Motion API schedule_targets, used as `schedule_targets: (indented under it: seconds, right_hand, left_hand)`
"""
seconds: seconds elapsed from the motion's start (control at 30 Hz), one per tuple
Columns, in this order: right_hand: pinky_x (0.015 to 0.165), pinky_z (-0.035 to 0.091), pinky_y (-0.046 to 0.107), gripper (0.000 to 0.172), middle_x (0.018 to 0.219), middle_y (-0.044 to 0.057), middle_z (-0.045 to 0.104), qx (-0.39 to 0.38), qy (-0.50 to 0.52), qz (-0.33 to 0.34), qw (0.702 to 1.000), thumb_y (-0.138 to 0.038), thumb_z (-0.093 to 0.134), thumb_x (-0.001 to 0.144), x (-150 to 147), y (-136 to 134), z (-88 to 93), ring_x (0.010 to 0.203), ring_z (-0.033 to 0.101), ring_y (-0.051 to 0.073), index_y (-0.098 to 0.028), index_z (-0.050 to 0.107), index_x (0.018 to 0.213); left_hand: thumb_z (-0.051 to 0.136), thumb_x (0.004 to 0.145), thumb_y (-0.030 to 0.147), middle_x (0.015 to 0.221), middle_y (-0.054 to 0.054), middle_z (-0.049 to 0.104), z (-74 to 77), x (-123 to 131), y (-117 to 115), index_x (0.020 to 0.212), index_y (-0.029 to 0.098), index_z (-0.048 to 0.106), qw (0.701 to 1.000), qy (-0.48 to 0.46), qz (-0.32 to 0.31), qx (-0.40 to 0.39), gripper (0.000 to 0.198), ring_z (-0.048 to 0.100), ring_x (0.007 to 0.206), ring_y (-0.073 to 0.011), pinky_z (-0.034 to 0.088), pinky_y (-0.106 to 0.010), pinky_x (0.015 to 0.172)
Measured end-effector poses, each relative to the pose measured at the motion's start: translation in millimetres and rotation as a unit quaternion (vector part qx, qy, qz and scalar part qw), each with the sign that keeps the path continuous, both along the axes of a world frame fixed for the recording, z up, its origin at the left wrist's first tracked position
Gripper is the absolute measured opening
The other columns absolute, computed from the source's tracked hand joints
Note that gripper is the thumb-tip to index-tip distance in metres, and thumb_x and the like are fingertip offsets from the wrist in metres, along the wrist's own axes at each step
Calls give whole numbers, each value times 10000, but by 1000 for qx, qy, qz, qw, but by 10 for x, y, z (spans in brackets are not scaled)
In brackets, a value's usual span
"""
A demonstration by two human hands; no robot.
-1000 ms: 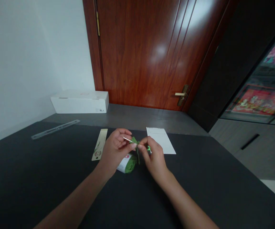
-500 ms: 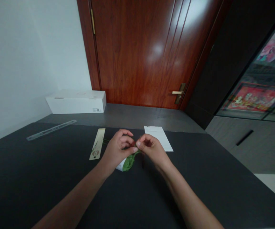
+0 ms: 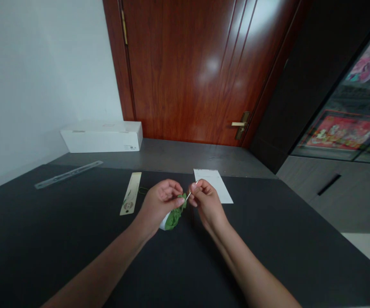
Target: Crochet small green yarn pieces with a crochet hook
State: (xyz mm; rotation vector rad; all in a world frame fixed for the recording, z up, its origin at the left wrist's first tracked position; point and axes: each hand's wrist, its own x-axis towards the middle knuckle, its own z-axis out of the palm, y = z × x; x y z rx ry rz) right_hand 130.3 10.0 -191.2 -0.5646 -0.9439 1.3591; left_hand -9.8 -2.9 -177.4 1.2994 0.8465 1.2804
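My left hand (image 3: 159, 202) is curled round a small bundle of green thread (image 3: 173, 216) with a white paper label, held just above the black table (image 3: 76, 239). My right hand (image 3: 204, 201) pinches a thin silvery needle (image 3: 189, 194) whose tip points down-left into the green bundle. The two hands sit close together, nearly touching, at the middle of the table.
A cream paper strip (image 3: 131, 199) lies left of my hands and a white notepad sheet (image 3: 213, 185) to the right. A clear ruler (image 3: 67, 174) rests far left. A white box (image 3: 101, 136) stands on the grey floor by the wooden door (image 3: 201, 68).
The needle passed from my left fingers to my right hand, which now draws it slightly up and right. The view shifted a little leftward.
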Motion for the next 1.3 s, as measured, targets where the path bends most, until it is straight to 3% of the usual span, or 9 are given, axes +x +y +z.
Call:
schedule_targets:
  seconds: [0.17, 0.3, 0.4, 0.6, 0.8, 0.9, 1.13, 1.23, 1.3]
  right_hand:
    - [406, 240, 185, 366, 549, -44, 531, -21, 49, -9, 999, -323, 851, 641, 91, 111, -30, 445, 364, 52, -190, 510, 635]
    - [400, 234, 163, 406, 614, -37, 502, -37, 106, -90, 990, -289, 878, 581, 300, 254, -13, 488, 348, 38, -179, 489, 604]
    - [390, 243, 155, 389, 682, -22, 537, -37, 92, -86, 991, -337, 854, 641, 361, 284, 23, 512, 393, 48, -185, 497, 661]
    - [344, 239, 164, 372, 610, -37, 603, 31, -122, -81, 989, -495, 738, 763, 348, 218, 77, 387, 381, 45, -204, 506, 748]
    - [422, 377, 207, 231, 582, -60, 539, 100, -348, 24, 932, -387, 688, 816, 323, 118, 32, 442, 494, 92, -178, 646, 906]
    - [511, 406, 224, 114, 605, -44, 540, 162, -413, -28, 896, -277, 638, 851, 288, 98, 14, 510, 522, 101, -178, 632, 795]
    - [583, 385, 229, 110, 677, -21, 540, 247, -463, -170, 834, -181, 563, 868, 226, 25, 23, 619, 510, 118, -189, 585, 760]
    - [588, 389, 229, 108, 711, -14, 550, 251, -457, -197, 830, -164, 548, 855, 178, 17, -5, 630, 520, 117, -190, 566, 752]
    - [550, 392, 225, 92, 679, -23, 546, 218, -436, -168, 857, -202, 548, 865, 166, 58, -40, 582, 524, 111, -192, 572, 777]
  left_hand:
    - [781, 657, 99, 702, 18, 653, 3, -9, -16, 824, 144, 609, 999, -15, -27, -12, 244, 595, 648, -102, 444, -213, 633]
    - [789, 613, 74, 734, 19, 658, 37, 3, -63, 873, 148, 606, 998, -24, -54, -38, 326, 577, 635, -95, 435, -205, 603]
    - [786, 656, 108, 739, 17, 651, 44, 5, -61, 895, 146, 609, 998, -11, -52, -30, 300, 576, 660, -96, 436, -206, 622]
    - [759, 713, 163, 704, 19, 605, 38, -62, -4, 855, 145, 623, 1000, 20, -13, -16, 198, 530, 619, -89, 404, -206, 573]
    - [734, 728, 185, 704, 8, 613, 48, -78, 1, 854, 151, 626, 999, 27, 4, -17, 169, 541, 618, -105, 398, -211, 545]
    - [745, 706, 180, 712, -3, 637, 57, -84, 6, 839, 148, 628, 999, 30, 15, -12, 180, 572, 645, -118, 419, -222, 578]
    - [769, 682, 185, 689, 8, 632, 84, -100, 10, 823, 148, 623, 999, 29, 23, -20, 207, 555, 617, -108, 406, -213, 566]
    - [787, 664, 194, 683, 22, 617, 93, -95, 5, 824, 157, 614, 999, 18, 8, -33, 239, 540, 595, -104, 395, -205, 537]
    - [796, 652, 192, 695, 18, 624, 96, -96, 5, 825, 157, 617, 999, 11, 2, -41, 251, 544, 601, -105, 397, -203, 536]
